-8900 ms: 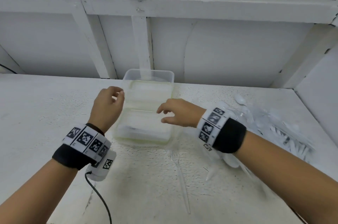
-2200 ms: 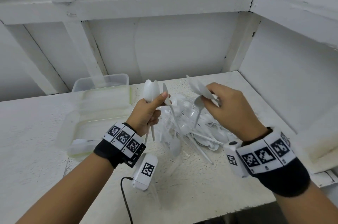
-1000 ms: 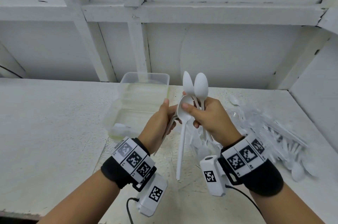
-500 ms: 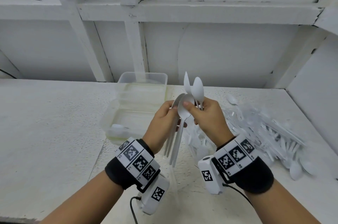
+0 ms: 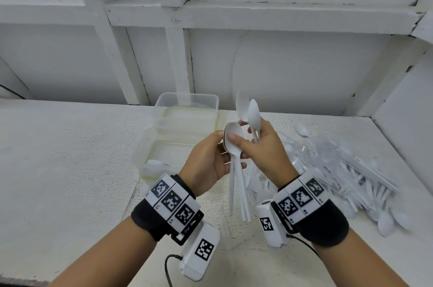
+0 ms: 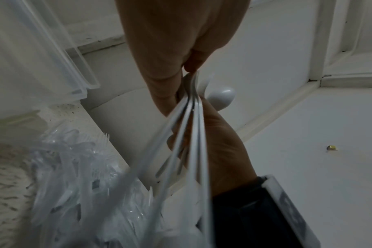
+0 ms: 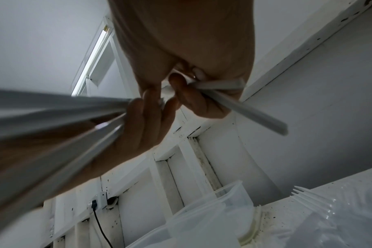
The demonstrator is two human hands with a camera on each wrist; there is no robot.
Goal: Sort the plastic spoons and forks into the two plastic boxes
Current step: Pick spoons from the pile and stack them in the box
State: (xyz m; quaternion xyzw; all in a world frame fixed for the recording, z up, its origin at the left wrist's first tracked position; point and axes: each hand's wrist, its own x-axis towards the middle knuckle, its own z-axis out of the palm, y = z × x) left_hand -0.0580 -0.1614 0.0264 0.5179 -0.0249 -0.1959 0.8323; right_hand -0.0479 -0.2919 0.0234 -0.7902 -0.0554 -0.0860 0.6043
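My left hand grips a stack of white plastic spoons, bowls up and handles hanging over the table. My right hand holds two spoons upright in its fingers, and its thumb presses on the top bowl of the stack. In the left wrist view the stacked handles run through my fingers. The right wrist view shows a spoon handle sticking out of my right fist. Two clear plastic boxes stand behind my left hand: the far box and the near box with a spoon in it.
A big heap of loose spoons and forks covers the right side of the white table, up to the side wall. White wall framing stands right behind the boxes. A black cable hangs from my left wrist camera.
The loose spoon that dangled under my right thumb now lies on the stack in my left hand, and the handles have drawn together. Both hands stay in about the same place.
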